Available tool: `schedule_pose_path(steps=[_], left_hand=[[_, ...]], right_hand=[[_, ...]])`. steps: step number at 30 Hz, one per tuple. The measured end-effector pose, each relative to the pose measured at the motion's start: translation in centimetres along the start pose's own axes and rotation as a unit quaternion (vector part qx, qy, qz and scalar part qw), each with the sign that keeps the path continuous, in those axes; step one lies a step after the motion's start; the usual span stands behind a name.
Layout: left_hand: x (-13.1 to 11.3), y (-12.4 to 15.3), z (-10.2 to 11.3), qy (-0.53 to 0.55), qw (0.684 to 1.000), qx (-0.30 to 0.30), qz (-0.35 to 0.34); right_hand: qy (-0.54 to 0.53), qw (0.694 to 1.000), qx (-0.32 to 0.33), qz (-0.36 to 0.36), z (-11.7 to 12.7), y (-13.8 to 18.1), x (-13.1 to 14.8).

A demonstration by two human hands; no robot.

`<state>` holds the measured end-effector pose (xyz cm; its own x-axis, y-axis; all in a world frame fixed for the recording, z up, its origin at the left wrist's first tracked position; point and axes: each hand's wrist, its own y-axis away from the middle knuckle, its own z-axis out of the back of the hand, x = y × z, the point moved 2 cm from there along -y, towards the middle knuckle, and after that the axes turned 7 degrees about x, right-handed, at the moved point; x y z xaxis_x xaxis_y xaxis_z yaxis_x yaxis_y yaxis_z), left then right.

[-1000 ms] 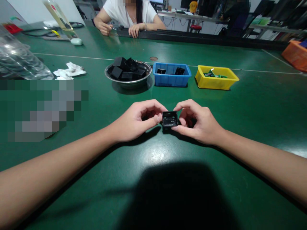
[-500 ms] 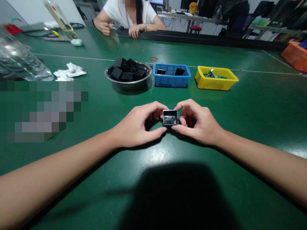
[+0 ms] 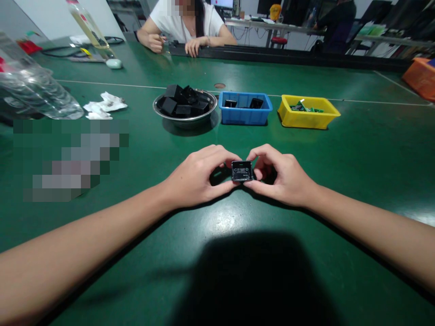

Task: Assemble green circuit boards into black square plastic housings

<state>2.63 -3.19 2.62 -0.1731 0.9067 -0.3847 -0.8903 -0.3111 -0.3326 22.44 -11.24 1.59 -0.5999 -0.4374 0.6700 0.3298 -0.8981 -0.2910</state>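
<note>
Narrow pinches from both sides are what I read through the head camera: the bare left hand (image 3: 200,174) and the bare right hand (image 3: 283,179) together hold a small, open-faced black plastic box (image 3: 242,171). On each side I see a thumb at the near edge and a forefinger at the far edge, the two hands close together with only the box between them. Its open side faces me, and I make out two round marks inside. It sits low over the glossy green tabletop (image 3: 367,154), near the middle of my view; I cannot tell whether its underside touches the surface.

Beyond the hands I have three containers in a row. On the left stands a round, shiny metal bowl (image 3: 190,121) heaped with black box-shaped pieces (image 3: 183,110). Just beside it is a rectangular blue plastic bin (image 3: 244,117) with a few black parts (image 3: 256,103) inside, then a rectangular yellow plastic bin (image 3: 302,120) holding small green pieces (image 3: 307,109). Left of the bowl I see crumpled white tissue (image 3: 107,103). Across the table sits a person in a white short-sleeved top (image 3: 178,28).
</note>
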Motion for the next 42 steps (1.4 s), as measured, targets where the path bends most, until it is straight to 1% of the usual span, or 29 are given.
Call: schedule_pose_path(steps=[9, 21, 32, 42], left_hand=[[0.06, 0.03, 0.04, -0.007, 1.0, 0.009, -0.003], [-0.05, -0.01, 0.07, 0.003, 1.0, 0.006, 0.002], [-0.06, 0.28, -0.11, 0.038, 0.997, 0.03, 0.054], [-0.01, 0.17, -0.07, 0.053, 0.996, 0.037, 0.065]], right_hand=[[0.025, 1.0, 0.017, 0.002, 0.07, -0.05, 0.12], [0.013, 1.0, 0.018, -0.007, -0.01, -0.09, 0.1], [0.004, 1.0, 0.023, -0.011, 0.02, -0.09, 0.1], [0.007, 1.0, 0.026, -0.015, 0.07, -0.01, 0.05]])
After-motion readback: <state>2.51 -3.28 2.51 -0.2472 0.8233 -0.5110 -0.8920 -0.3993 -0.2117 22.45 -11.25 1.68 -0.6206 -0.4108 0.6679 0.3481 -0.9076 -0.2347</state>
